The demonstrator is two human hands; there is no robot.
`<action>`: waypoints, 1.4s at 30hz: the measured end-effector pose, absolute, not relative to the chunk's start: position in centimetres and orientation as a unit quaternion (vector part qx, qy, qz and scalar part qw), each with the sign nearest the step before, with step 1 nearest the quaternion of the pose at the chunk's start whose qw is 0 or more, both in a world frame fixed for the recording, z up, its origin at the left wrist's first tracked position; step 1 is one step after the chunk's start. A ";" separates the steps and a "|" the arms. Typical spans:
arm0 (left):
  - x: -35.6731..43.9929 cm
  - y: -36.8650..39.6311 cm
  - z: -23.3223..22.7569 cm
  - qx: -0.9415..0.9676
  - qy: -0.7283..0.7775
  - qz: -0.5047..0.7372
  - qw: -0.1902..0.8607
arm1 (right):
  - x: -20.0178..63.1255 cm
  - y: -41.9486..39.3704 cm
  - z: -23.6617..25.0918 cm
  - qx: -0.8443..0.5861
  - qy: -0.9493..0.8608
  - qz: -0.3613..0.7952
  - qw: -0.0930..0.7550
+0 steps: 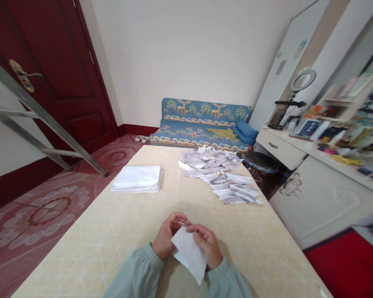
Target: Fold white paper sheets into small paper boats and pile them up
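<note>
The paper (191, 254) is white and folded, its layered edges slanting to a low pointed corner, held between both hands above the bench (118, 231). The right grip (209, 245) is closed, thumb and fingers pinching its upper right edge. The left grip (169, 235) curls half-closed at its left; whether it pinches, I cannot tell. The wrists angle inward.

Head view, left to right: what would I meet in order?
Red door, stack of white sheets, left hand, folded papers, black stool, ring light. The right hand overlaps the folded papers' span, so I left it out.
</note>
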State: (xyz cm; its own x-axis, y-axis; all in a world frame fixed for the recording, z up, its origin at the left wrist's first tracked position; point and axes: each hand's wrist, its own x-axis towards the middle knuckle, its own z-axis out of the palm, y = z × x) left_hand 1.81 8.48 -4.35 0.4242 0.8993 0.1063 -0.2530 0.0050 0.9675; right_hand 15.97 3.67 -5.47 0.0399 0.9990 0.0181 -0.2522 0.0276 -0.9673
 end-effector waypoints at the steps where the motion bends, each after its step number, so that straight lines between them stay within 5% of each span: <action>1: 1.8 8.4 -4.4 0.552 0.308 0.441 0.637 | 16.0 3.7 -5.4 -0.438 -0.436 0.545 0.566; 5: 1.6 8.7 -4.8 0.541 0.376 0.464 0.592 | 16.0 3.9 -5.9 -0.467 -0.381 0.505 0.618; 9: 1.2 9.1 -4.9 0.573 0.506 0.504 0.403 | 16.2 3.6 -5.7 -0.537 -0.411 0.299 0.673; 13: 1.3 8.9 -5.1 0.645 0.553 0.461 0.256 | 15.6 2.9 -4.6 -0.518 -0.624 0.110 0.575; 16: 1.6 8.7 -5.1 0.641 0.537 0.459 0.300 | 14.6 2.6 -4.3 -0.516 -0.705 0.075 0.480; 20: 1.4 8.6 -5.0 0.604 0.536 0.492 0.325 | 14.6 3.1 -5.3 -0.556 -0.697 0.020 0.453; 26: -0.1 9.3 -5.6 0.656 0.484 0.484 0.319 | 17.6 4.3 -7.7 -0.574 -0.621 0.123 0.519; 35: -0.9 8.6 -2.8 0.859 0.336 0.386 0.018 | 19.9 5.0 -6.9 -0.522 -0.617 0.218 0.547; 42: -0.2 8.1 -3.7 0.930 0.241 0.269 0.074 | 20.0 5.5 -6.5 -0.515 -0.670 0.165 0.508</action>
State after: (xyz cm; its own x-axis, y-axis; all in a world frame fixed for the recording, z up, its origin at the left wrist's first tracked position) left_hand -0.23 8.10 -3.67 0.7391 0.4879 0.4644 0.4087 -0.8729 0.2666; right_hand 19.97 5.50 -6.46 0.0479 0.8581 0.5112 0.5231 0.4145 -0.7447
